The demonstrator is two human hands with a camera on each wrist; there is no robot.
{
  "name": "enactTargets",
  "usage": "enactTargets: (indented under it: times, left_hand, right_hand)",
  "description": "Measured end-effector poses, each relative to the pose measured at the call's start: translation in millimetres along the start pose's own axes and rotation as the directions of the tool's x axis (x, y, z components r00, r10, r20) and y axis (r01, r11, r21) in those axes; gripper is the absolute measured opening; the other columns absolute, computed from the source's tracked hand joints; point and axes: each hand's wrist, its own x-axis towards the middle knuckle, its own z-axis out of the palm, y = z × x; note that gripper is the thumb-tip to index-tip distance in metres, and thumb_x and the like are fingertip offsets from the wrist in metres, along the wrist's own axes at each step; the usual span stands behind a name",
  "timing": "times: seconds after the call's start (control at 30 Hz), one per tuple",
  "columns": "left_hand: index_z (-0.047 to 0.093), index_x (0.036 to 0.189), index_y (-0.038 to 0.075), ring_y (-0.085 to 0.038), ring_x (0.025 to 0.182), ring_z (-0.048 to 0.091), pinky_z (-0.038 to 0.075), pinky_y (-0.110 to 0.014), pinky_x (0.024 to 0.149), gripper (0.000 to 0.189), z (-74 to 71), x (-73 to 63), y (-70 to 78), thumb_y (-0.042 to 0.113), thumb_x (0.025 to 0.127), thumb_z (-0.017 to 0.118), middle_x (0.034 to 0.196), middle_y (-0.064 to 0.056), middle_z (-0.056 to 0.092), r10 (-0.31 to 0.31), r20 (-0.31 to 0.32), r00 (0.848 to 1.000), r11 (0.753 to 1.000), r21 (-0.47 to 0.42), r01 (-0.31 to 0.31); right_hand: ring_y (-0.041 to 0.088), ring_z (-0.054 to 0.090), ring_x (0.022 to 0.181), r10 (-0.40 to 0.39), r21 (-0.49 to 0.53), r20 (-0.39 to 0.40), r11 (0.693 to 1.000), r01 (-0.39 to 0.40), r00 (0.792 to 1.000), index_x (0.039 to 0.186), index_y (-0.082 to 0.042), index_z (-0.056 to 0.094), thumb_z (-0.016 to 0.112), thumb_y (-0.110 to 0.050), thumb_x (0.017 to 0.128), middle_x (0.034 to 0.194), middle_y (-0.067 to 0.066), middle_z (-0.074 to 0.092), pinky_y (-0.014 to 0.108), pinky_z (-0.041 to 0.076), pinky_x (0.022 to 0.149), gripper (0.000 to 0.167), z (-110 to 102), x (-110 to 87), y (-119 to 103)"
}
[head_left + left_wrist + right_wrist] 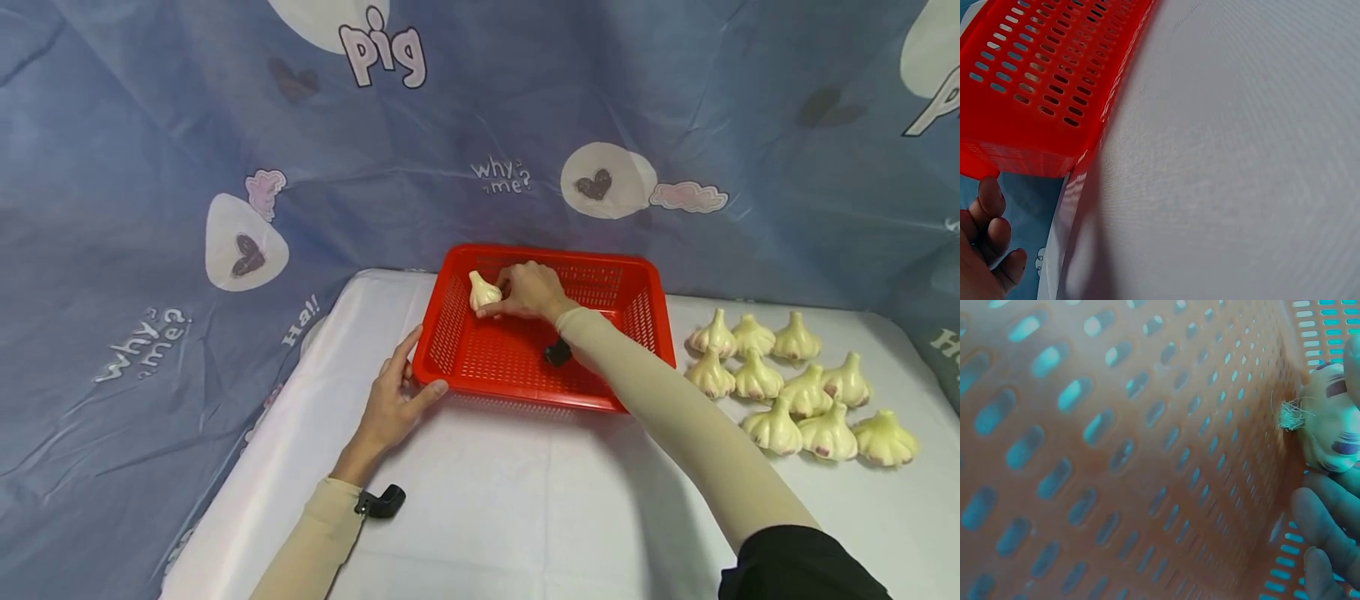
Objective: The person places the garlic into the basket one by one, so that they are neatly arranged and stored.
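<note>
A red plastic basket (pixel 517 392) with slotted walls stands at the back of the white table. Inside it, towards the back left, my right hand (pixel 532 290) holds a garlic bulb (pixel 483 292) between thumb and fingers. The bulb is upright, stem up; from the right wrist, its root tuft shows close to the basket's slotted surface. My left hand (pixel 392 408) rests at the basket's front left corner, thumb by the front rim and forefinger along the left side. In the left wrist view, one fingertip (pixel 990 194) touches the rim and the other fingers are loosely bent.
Several garlic bulbs (pixel 757 377) stand grouped on the right side of the white table (pixel 480 517). A blue printed cloth (pixel 420 208) hangs behind the table and down its left side. Black wrist cameras (pixel 384 502) are strapped to both wrists.
</note>
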Motion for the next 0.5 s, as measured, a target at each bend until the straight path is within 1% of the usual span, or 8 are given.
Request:
enactTargets:
  times: [0.13, 0.27, 0.37, 0.5]
  left_hand:
    - [0.037, 0.166, 0.031, -0.024, 0.085, 0.047, 0.039, -0.036, 0.074, 0.091, -0.1, 0.7, 0.2, 0.033, 0.088, 0.082, 0.084, -0.011, 0.05, 0.005, -0.001, 1.0, 1.0, -0.006, -0.005]
    - [0.037, 0.166, 0.032, -0.022, 0.084, 0.046, 0.039, -0.035, 0.073, 0.09, 0.0, 0.3, 0.3, 0.033, 0.088, 0.083, 0.084, -0.009, 0.049, 0.004, -0.004, 1.0, 1.0, -0.008, -0.004]
    - [0.038, 0.166, 0.031, -0.024, 0.084, 0.046, 0.039, -0.034, 0.072, 0.09, 0.0, -0.4, 0.5, 0.034, 0.088, 0.083, 0.085, -0.011, 0.049, 0.004, -0.007, 1.0, 1.0, -0.006, -0.004]
    - [0.038, 0.166, 0.03, -0.028, 0.084, 0.047, 0.038, -0.033, 0.071, 0.09, -0.1, -1.5, 0.2, 0.033, 0.088, 0.083, 0.086, -0.014, 0.05, 0.009, -0.011, 1.0, 1.0, -0.005, -0.009]
  right_hand:
    - [0.02, 0.065, 0.079, 0.008, -0.001, 0.01, 1.0, -0.008, 1.0, 0.111, -0.021, 0.082, 0.082, -0.081, 0.07, 0.096, -0.002, 0.078, 0.039, 0.055, 0.069, 0.073, -1.8, -1.0, -0.7]
    - [0.02, 0.067, 0.081, 0.005, 0.011, 0.021, 1.0, -0.006, 1.0, 0.111, -0.022, 0.082, 0.085, -0.08, 0.068, 0.095, -0.003, 0.077, 0.041, 0.056, 0.071, 0.072, -3.6, -2.2, -1.7]
    - [0.021, 0.068, 0.084, -0.006, 0.002, 0.029, 1.0, 0.006, 1.0, 0.112, -0.022, 0.082, 0.085, -0.079, 0.068, 0.096, -0.003, 0.077, 0.043, 0.057, 0.074, 0.072, -4.3, -2.8, -2.3]
    - [0.022, 0.07, 0.088, -0.011, -0.035, 0.039, 0.999, 0.013, 0.999, 0.113, -0.022, 0.081, 0.083, -0.081, 0.069, 0.099, -0.002, 0.077, 0.045, 0.058, 0.077, 0.074, -5.2, -3.0, -2.8]
